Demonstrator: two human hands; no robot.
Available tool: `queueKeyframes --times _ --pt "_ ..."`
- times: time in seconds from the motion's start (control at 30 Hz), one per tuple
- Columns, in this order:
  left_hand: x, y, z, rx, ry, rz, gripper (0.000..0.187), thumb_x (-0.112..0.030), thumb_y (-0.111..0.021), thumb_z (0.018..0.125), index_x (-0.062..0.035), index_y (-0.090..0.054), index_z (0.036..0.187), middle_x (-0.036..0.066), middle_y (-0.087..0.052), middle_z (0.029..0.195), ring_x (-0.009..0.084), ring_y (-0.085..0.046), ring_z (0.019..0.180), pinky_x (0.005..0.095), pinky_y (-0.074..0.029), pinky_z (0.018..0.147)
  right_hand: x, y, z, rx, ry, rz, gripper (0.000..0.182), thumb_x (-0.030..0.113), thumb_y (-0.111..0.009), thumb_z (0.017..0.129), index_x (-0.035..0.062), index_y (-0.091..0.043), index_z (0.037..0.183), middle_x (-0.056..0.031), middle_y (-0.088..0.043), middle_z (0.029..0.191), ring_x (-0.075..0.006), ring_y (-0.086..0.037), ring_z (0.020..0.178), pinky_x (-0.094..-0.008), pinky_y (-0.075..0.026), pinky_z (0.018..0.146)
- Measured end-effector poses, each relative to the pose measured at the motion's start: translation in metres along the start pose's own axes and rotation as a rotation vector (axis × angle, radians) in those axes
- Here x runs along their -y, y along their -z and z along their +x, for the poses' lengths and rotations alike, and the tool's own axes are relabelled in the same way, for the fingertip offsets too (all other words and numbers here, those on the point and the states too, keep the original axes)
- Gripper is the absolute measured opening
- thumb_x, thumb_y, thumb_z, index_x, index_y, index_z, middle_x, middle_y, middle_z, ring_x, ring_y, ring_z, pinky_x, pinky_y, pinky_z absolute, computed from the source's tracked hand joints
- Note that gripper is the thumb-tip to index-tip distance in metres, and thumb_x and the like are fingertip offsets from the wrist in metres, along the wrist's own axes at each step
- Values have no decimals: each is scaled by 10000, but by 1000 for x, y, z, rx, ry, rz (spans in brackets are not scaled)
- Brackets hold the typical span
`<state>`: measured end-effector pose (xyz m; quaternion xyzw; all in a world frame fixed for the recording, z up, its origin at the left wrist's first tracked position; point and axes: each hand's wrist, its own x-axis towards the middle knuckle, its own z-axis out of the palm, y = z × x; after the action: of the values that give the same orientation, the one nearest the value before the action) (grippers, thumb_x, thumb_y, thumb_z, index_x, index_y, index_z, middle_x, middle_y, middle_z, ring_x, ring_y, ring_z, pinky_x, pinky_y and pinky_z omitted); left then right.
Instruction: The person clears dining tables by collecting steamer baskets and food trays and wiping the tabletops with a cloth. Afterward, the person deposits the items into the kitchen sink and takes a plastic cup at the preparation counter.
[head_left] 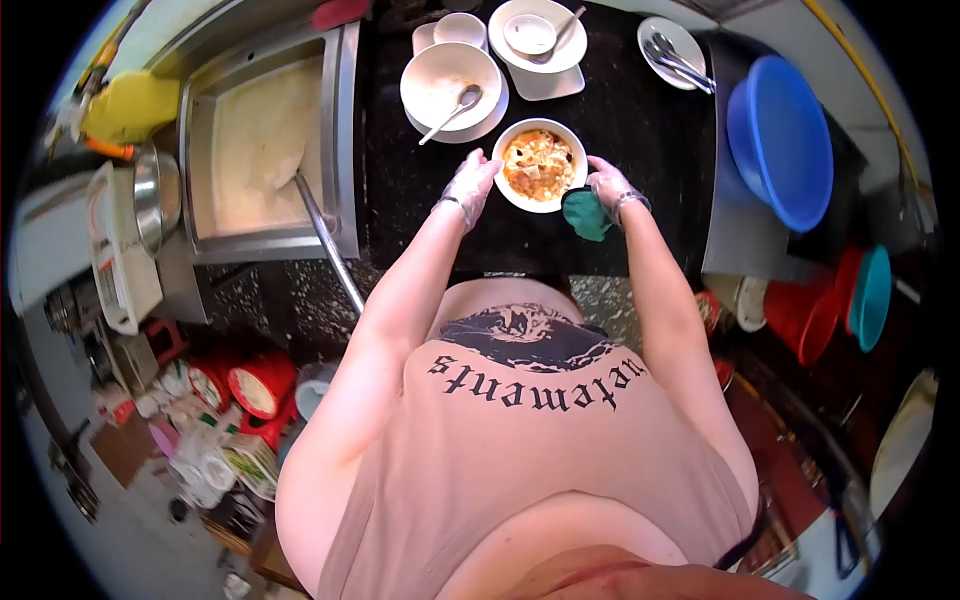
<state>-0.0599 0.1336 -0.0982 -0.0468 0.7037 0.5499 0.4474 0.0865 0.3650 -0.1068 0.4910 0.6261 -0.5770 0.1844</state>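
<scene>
Brown shirt (530,450) nearest. Bowl (540,207) of soupy food (538,165) on or just above black counter (640,130), between gloved hands: left hand (474,184) at left rim, right hand (610,186) at right, green cloth (586,215) against it; can't tell if either is clamped. Bowl probably stiff, weighty, breakable, spill-prone; best held by opposite sides, level.

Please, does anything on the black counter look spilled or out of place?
No spill or damage stands out. Slightly untidy: a food-smeared bowl with a spoon in it, near the filled bowl.
</scene>
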Motion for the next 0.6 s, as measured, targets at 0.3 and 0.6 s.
queueKeyframes --times 0.3,0.6 --pt "72 10 -29 170 42 -930 394 -379 -447 959 -112 -450 1248 108 -535 1237 286 -560 1117 521 -491 883 7 -35 -18 216 417 -109 337 94 -432 942 -11 -502 1255 -58 -602 1137 -139 -549 1036 -259 -408 931" --pt "102 23 -185 -7 -89 -1091 522 -355 -606 878 -132 -330 1261 87 -471 1230 224 -506 1157 479 -476 914 40 -65 -96 499 559 -455 283 100 -460 941 -5 -563 1183 -16 -619 962 -102 -540 917 -254 -438 833"
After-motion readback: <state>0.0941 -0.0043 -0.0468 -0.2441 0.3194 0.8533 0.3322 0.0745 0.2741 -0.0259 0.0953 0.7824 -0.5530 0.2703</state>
